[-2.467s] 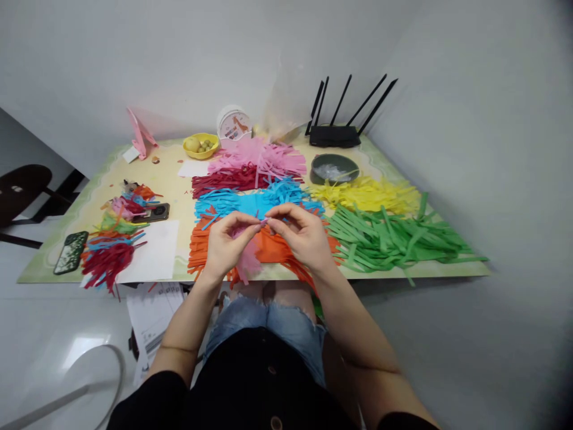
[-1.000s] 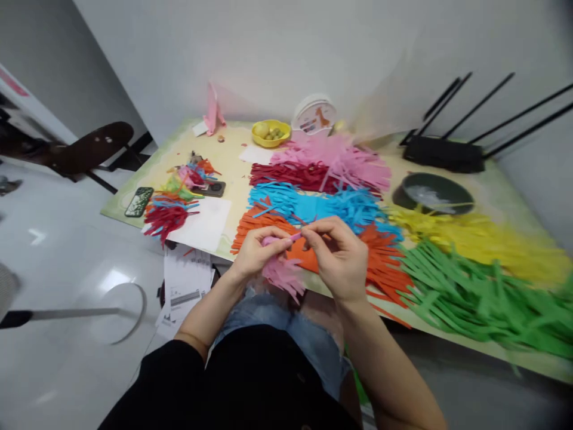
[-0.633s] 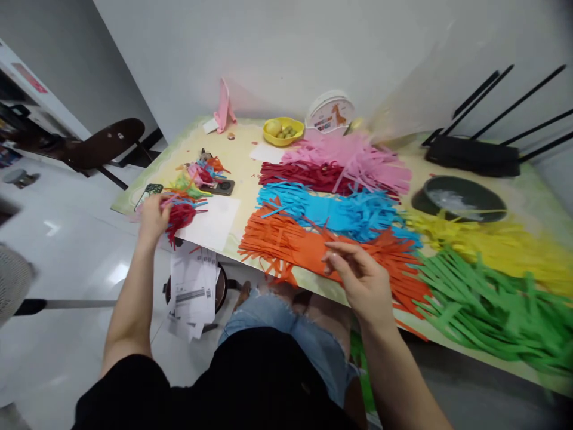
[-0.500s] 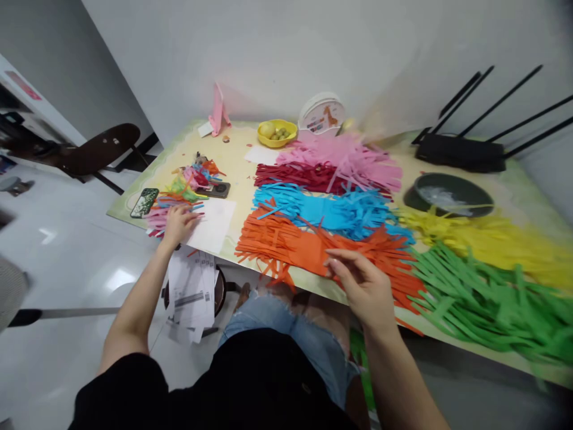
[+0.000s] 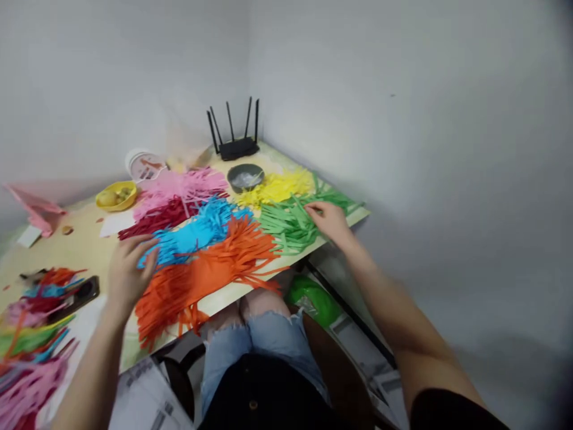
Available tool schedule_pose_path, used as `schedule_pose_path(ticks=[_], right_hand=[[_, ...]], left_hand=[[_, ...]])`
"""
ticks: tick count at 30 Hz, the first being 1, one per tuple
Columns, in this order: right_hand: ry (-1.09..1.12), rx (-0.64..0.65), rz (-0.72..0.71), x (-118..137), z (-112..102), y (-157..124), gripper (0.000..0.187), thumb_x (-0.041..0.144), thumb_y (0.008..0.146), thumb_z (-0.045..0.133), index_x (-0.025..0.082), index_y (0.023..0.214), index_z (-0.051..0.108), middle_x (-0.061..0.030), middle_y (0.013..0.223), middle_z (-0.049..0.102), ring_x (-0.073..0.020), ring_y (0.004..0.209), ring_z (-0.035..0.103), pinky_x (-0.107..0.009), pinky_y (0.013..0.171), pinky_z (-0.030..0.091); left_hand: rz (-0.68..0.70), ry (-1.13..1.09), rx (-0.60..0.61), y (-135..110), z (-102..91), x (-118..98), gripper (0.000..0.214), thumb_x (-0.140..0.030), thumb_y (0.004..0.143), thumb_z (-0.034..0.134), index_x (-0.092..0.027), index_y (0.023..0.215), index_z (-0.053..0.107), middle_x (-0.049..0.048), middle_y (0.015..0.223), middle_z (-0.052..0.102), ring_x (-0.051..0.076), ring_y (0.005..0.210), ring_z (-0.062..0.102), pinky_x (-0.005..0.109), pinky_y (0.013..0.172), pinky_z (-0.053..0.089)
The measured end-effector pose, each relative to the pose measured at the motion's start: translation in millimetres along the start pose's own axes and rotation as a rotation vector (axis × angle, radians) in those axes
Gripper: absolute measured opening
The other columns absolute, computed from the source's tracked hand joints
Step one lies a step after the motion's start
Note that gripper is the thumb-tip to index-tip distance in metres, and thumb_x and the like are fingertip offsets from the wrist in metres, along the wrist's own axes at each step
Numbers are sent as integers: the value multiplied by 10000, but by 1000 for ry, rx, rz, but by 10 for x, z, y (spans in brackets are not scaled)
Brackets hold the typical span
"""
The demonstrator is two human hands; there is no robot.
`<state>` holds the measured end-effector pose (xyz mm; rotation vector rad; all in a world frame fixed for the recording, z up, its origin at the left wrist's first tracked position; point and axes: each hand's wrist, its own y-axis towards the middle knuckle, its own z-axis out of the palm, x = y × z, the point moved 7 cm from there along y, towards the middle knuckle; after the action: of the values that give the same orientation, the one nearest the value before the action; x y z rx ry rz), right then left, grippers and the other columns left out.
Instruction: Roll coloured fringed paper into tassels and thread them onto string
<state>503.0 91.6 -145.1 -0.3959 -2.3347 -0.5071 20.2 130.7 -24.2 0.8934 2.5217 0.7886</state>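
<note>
My right hand is at the green fringed paper strips, thumb and fingertips pinched together on a strip. My left hand, a little blurred, hovers at the left ends of the blue fringed paper and the orange fringed paper; its fingers are apart and nothing shows in them. Dark red fringed paper, pink fringed paper and yellow fringed paper lie behind. A mixed pile of coloured strips lies at the lower left, beside a white sheet.
A grey bowl with clear contents stands before a black router. Further left are a yellow bowl of fruit, a white round container, a pink stand and a dark phone. A wall borders the table's right side.
The view has turned to the right. My right hand has gone from the orange paper to the green strips. My left hand has left the mixed pile and is near the blue and orange papers.
</note>
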Motion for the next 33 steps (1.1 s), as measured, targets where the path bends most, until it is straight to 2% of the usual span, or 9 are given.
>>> schedule_pose_path(ticks=[3, 6, 9, 12, 15, 17, 25, 29, 33], right_hand=[[-21, 42, -17, -156, 144, 234, 271, 189, 884, 538, 94, 968, 777, -182, 1091, 760, -274, 1011, 699, -374, 959, 483], [-27, 77, -34, -267, 295, 279, 237, 152, 877, 561, 92, 953, 778, -177, 1038, 771, -264, 954, 707, -357, 914, 501], [-15, 60, -69, -327, 302, 214, 230, 148, 900, 552, 89, 958, 767, -170, 1019, 769, -250, 938, 701, -342, 898, 505], [20, 18, -123, -341, 198, 114, 240, 173, 937, 523, 113, 975, 752, -140, 1021, 762, -230, 953, 688, -325, 891, 508], [74, -16, -173, -352, 93, 49, 238, 198, 956, 510, 144, 981, 740, -110, 1009, 756, -213, 953, 684, -305, 860, 520], [106, -28, -195, -369, 52, 53, 229, 204, 956, 511, 157, 973, 735, -100, 992, 754, -208, 940, 687, -300, 838, 528], [64, -5, -234, -342, 46, 482, 238, 216, 971, 494, 156, 983, 724, -108, 1028, 747, -211, 961, 677, -313, 892, 500], [-50, 70, -235, -254, 172, 784, 278, 208, 981, 460, 124, 1023, 722, -129, 1068, 743, -231, 1021, 650, -336, 957, 466], [-182, 215, -282, -115, 437, 984, 260, 200, 929, 507, 105, 962, 747, -149, 1177, 727, -267, 1114, 600, -348, 1011, 438]], left_hand=[[168, -261, 229, 933, 1067, -1037, 278, -328, 958, 527, -214, 1089, 744, 97, 1085, 750, 234, 1015, 689, 369, 940, 525], [173, -183, 558, 1531, 2224, -1814, 282, -233, 971, 507, -199, 1127, 740, 98, 1167, 736, 210, 1099, 674, 314, 982, 493], [144, -74, 654, 1860, 3003, -2188, 240, -160, 938, 544, -94, 1029, 756, 192, 1112, 729, 270, 1095, 675, 367, 966, 501], [110, 17, 700, 1974, 3466, -2222, 230, -237, 945, 608, -68, 1065, 708, 184, 1139, 700, 273, 1123, 653, 439, 992, 508], [71, 85, 746, 1994, 3722, -2109, 333, -354, 951, 633, -122, 1189, 639, 119, 1231, 651, 244, 1134, 635, 480, 987, 529], [29, 117, 776, 2010, 3824, -2023, 350, -361, 952, 631, -129, 1215, 625, 118, 1242, 640, 242, 1119, 637, 470, 964, 544], [-166, 107, 829, 2179, 3942, -1753, 269, -348, 943, 642, -118, 1074, 689, 103, 1067, 721, 215, 1007, 691, 384, 894, 560], [-196, 42, 862, 2252, 3954, -1672, 283, -378, 928, 662, -114, 1020, 700, 77, 984, 733, 200, 928, 703, 367, 859, 567], [-224, -1, 873, 2289, 3949, -1623, 288, -393, 945, 639, -116, 1005, 687, 47, 962, 716, 179, 874, 692, 374, 828, 578]])
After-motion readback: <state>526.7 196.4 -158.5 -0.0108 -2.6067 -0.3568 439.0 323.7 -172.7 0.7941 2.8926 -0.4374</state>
